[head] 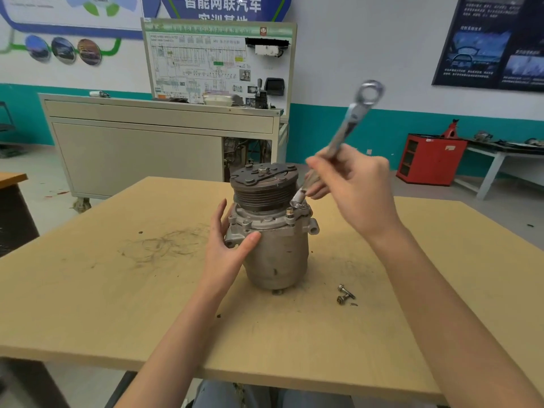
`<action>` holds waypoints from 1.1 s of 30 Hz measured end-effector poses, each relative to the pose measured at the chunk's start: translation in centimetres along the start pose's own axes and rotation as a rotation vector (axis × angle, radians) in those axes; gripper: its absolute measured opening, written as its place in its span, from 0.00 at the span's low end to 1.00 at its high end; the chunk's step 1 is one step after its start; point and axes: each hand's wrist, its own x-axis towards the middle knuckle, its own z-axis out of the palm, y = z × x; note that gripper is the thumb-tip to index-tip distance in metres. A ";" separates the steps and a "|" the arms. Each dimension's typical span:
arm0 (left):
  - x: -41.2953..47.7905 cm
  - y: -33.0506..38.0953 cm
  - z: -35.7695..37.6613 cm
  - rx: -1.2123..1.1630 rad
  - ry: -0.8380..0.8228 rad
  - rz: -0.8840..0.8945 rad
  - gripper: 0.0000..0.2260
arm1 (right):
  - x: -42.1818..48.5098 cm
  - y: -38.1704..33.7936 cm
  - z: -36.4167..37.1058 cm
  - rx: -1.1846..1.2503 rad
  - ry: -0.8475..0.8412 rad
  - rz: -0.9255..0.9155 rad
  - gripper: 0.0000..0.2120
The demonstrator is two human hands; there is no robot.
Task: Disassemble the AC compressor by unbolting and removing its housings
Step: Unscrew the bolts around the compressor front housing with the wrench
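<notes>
A grey AC compressor (273, 245) stands upright mid-table, its dark pulley and clutch plate (264, 184) on top. My left hand (228, 245) rests on the left side of the housing flange, fingers straight and thumb against the front. My right hand (350, 189) grips a silver combination wrench (353, 119) by its shaft; the ring end points up and right, blurred, while the lower end meets a bolt (290, 212) on the flange's right side. Two loose bolts (345, 294) lie on the table, right of the compressor's base.
The tan wooden table (147, 304) carries scratches and dark smudges to the left of the compressor. Behind stand a grey cabinet on casters (141, 148) with a wiring display board, a red tool cabinet (426, 157) and a white bench with parts at far right.
</notes>
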 end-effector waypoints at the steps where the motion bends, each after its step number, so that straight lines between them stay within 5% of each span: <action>1: 0.0 0.0 0.0 -0.003 0.002 0.006 0.45 | -0.1 -0.9 0.5 -0.151 -0.021 -0.153 0.06; 5: 0.0 -0.2 0.0 -0.002 0.003 0.018 0.44 | -0.8 -2.8 2.6 -0.550 -0.122 -0.501 0.10; 11: 0.2 -0.9 0.1 0.086 0.062 0.036 0.35 | -2.5 -3.1 4.0 -0.742 -0.207 -0.641 0.02; 33: 0.4 -1.1 0.4 0.045 0.048 0.080 0.35 | -4.4 -3.1 5.3 -0.820 -0.113 -0.572 0.02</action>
